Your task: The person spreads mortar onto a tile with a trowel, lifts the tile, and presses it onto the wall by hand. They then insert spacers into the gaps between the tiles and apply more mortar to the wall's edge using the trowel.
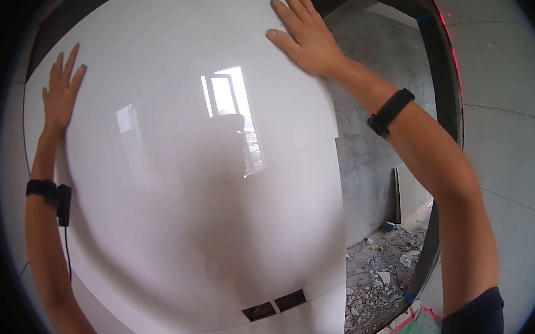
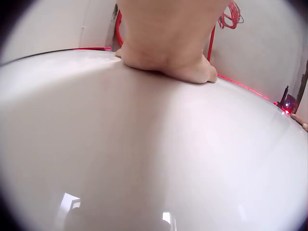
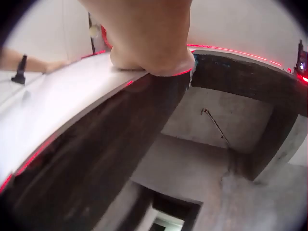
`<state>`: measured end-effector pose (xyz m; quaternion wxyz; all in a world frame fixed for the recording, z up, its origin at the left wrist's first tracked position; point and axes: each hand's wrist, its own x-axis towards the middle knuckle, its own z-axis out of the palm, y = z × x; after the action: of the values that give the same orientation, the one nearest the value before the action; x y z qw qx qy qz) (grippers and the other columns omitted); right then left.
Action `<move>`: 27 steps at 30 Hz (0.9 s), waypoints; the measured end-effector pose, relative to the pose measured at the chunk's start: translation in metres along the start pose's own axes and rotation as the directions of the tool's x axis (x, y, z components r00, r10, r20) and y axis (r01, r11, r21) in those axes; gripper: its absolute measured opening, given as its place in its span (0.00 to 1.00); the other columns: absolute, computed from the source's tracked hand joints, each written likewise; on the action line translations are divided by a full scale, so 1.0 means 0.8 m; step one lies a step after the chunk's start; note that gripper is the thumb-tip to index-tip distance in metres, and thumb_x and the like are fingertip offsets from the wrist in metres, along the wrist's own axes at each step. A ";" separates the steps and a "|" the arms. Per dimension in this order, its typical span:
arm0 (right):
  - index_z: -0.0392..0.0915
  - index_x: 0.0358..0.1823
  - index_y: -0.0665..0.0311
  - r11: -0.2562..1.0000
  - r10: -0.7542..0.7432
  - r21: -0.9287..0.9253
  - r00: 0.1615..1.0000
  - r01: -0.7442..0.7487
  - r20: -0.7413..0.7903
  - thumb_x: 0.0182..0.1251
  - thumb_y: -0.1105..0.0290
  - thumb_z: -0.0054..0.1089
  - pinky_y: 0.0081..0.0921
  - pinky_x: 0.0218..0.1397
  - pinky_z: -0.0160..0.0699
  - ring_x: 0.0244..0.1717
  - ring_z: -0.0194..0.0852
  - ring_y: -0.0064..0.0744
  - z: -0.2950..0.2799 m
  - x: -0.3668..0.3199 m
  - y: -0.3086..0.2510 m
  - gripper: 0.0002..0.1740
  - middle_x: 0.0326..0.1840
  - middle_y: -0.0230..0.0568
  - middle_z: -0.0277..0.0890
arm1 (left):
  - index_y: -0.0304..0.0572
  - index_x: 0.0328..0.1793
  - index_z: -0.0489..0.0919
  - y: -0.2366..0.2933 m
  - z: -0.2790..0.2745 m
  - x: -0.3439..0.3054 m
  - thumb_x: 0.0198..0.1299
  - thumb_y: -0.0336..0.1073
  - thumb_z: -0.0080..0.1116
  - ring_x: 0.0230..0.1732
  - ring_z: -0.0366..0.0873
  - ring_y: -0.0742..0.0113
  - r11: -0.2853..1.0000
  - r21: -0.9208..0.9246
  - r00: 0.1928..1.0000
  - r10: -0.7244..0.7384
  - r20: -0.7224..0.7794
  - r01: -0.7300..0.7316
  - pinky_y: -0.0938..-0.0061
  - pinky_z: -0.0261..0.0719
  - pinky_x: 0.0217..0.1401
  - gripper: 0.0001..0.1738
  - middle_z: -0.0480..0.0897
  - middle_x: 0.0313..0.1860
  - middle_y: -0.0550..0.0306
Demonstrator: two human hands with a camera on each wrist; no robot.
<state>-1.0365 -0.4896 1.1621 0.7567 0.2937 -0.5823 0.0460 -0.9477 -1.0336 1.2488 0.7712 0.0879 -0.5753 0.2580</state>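
A large glossy white tile slab (image 1: 180, 232) fills the middle of the head view, upright against the wall and reflecting a window. My left hand (image 1: 63, 96) lies flat on its upper left part, fingers spread. Near the slab's upper right edge, my right hand (image 1: 309, 41) rests with fingers extended against the face. In the left wrist view, the base of the left hand (image 2: 166, 53) meets the glossy surface. The right wrist view has the right hand (image 3: 149, 53) at the slab's edge, beside a dark wall end. Both hands' fingertips are hidden in the wrist views.
Right of the slab is a doorway with a grey wall (image 1: 371, 180) and rubble (image 1: 382, 282) on the floor beyond. Two rectangular cutouts (image 1: 275, 306) sit low in the tiling. A laser level (image 2: 288, 103) casts red lines; a red hose coil (image 2: 231, 15) hangs behind.
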 end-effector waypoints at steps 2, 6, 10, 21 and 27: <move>0.61 0.76 0.60 0.999 0.011 0.051 1.000 -0.009 -0.025 0.73 0.42 0.46 0.48 0.82 0.43 0.82 0.37 0.61 0.005 -0.011 0.005 0.39 0.81 0.59 0.48 | 0.86 0.82 0.51 -0.005 0.013 0.000 0.64 0.77 0.30 0.84 0.42 0.49 1.000 0.005 1.000 -0.001 -0.031 0.001 0.25 0.34 0.77 0.40 0.49 0.85 0.57; 0.66 0.70 0.73 0.998 -0.053 -0.024 0.988 0.050 -0.143 0.70 0.44 0.52 0.47 0.78 0.53 0.78 0.52 0.64 0.013 -0.010 0.008 0.41 0.75 0.69 0.58 | 0.88 0.81 0.51 -0.013 0.024 0.003 0.61 0.80 0.28 0.84 0.43 0.50 1.000 -0.014 0.995 0.002 -0.099 -0.004 0.25 0.35 0.77 0.42 0.50 0.85 0.58; 0.58 0.75 0.71 0.995 0.024 0.099 0.999 -0.027 0.027 0.73 0.47 0.47 0.49 0.82 0.39 0.82 0.35 0.65 0.000 -0.012 -0.006 0.40 0.80 0.68 0.45 | 0.85 0.82 0.50 -0.056 0.051 0.013 0.62 0.80 0.28 0.85 0.42 0.55 0.997 -0.061 0.986 0.034 -0.162 -0.044 0.26 0.35 0.78 0.43 0.49 0.85 0.61; 0.62 0.77 0.56 1.000 0.017 0.025 0.999 -0.016 -0.042 0.73 0.58 0.54 0.42 0.84 0.37 0.85 0.36 0.45 0.024 -0.024 0.035 0.33 0.83 0.47 0.49 | 0.76 0.83 0.54 0.035 -0.063 -0.002 0.64 0.76 0.37 0.85 0.38 0.46 0.965 -0.257 0.987 -0.011 0.162 0.053 0.26 0.33 0.77 0.43 0.49 0.85 0.52; 0.62 0.77 0.56 0.987 0.093 0.133 0.995 -0.089 -0.023 0.73 0.59 0.53 0.45 0.84 0.38 0.86 0.33 0.44 0.029 -0.026 0.027 0.33 0.84 0.45 0.48 | 0.76 0.82 0.55 0.034 -0.076 -0.008 0.63 0.77 0.38 0.85 0.38 0.47 0.971 -0.226 0.983 -0.038 0.179 0.079 0.33 0.32 0.80 0.44 0.48 0.84 0.47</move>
<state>-1.0720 -0.4780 1.1552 0.7411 0.3153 -0.5799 0.1230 -0.9115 -0.9858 1.2190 0.7306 0.0360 -0.6635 0.1574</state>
